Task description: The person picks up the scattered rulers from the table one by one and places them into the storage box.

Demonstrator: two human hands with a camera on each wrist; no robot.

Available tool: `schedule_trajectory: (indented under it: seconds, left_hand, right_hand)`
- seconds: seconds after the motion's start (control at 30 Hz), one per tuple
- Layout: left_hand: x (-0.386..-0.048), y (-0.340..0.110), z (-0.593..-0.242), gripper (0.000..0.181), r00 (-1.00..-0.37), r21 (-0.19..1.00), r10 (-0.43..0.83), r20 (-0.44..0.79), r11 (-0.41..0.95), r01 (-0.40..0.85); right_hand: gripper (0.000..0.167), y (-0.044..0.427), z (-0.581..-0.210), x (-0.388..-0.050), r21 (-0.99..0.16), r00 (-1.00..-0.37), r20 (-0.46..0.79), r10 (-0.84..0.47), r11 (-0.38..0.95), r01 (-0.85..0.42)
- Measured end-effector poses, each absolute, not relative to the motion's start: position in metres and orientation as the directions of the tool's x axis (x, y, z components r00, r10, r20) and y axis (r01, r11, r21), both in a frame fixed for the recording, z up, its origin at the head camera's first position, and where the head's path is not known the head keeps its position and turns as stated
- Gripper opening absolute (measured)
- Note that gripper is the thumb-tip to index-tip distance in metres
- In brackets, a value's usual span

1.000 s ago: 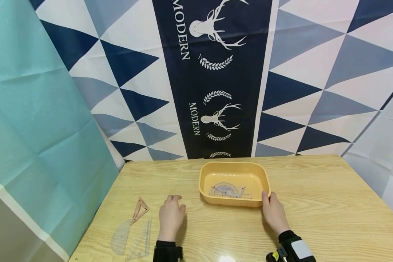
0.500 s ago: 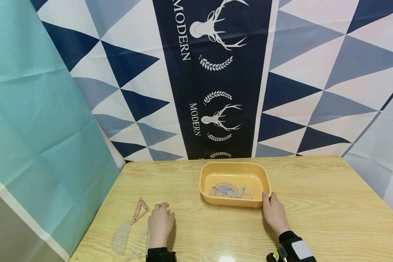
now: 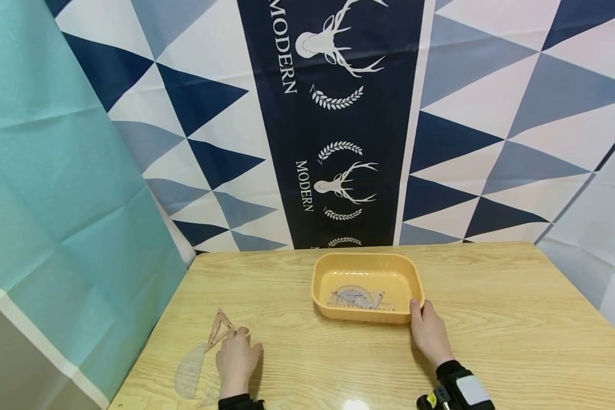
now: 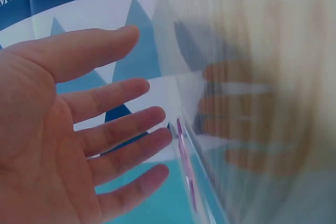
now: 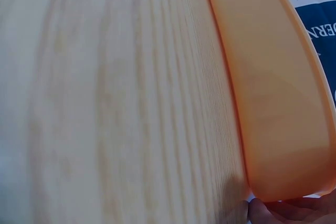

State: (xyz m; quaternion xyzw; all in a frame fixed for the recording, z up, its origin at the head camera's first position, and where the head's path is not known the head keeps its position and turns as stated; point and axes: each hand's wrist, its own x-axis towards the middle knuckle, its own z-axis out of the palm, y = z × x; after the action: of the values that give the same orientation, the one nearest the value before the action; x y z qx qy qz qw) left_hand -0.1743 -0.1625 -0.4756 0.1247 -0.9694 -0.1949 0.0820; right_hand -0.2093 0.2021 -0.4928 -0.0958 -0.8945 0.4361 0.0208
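Note:
My left hand [image 3: 237,361] hovers over the table beside a pinkish triangle ruler [image 3: 217,332]; in the left wrist view the fingers of that hand [image 4: 121,129] are spread and hold nothing. A clear protractor [image 3: 188,373] lies just left of it, and a clear triangle ruler [image 3: 211,393] is partly hidden under the hand. My right hand [image 3: 431,335] grips the near right corner of a yellow tray [image 3: 369,318], thumb over the rim. In the right wrist view the tray's outer wall [image 5: 278,87] rises above the fingertips. Inside the tray lie a clear protractor [image 3: 353,294] and other clear rulers.
The wooden table [image 3: 512,319] reaches back to a patterned cloth [image 3: 451,171]. A turquoise cloth [image 3: 82,216] hangs along the table's left edge.
My left hand has moved left, to the pinkish triangle ruler and over part of the clear triangle ruler. My right hand and the tray have stayed in place.

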Motion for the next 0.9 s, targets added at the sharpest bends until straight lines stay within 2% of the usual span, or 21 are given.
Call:
schedule_trajectory:
  seconds: [0.2,0.37,0.63,0.83,0.9]
  left_hand:
    - [-0.167,-0.169,-0.474,0.055,-0.941,0.365,-0.337,0.02,0.879,-0.306]
    - [-0.164,-0.172,-0.475,0.055,-0.945,0.368,-0.325,-0.03,0.876,-0.313]
    - [-0.16,-0.175,-0.476,0.045,-0.937,0.362,-0.347,-0.035,0.87,-0.335]
    - [-0.16,-0.179,-0.478,0.025,-0.937,0.407,-0.349,-0.009,0.855,-0.322]
    - [-0.16,-0.18,-0.479,0.023,-0.939,0.41,-0.345,-0.005,0.855,-0.317]
  right_hand:
    - [0.069,0.203,-0.493,-0.211,-0.786,-0.981,-0.046,0.19,0.599,0.153]
    - [0.069,0.204,-0.493,-0.211,-0.782,-0.981,-0.046,0.187,0.604,0.152]
    - [0.069,0.203,-0.493,-0.21,-0.784,-0.981,-0.056,0.185,0.601,0.158]
    - [0.07,0.203,-0.495,-0.209,-0.786,-0.981,-0.057,0.184,0.597,0.158]
    - [0.07,0.203,-0.495,-0.209,-0.787,-0.981,-0.06,0.182,0.596,0.159]
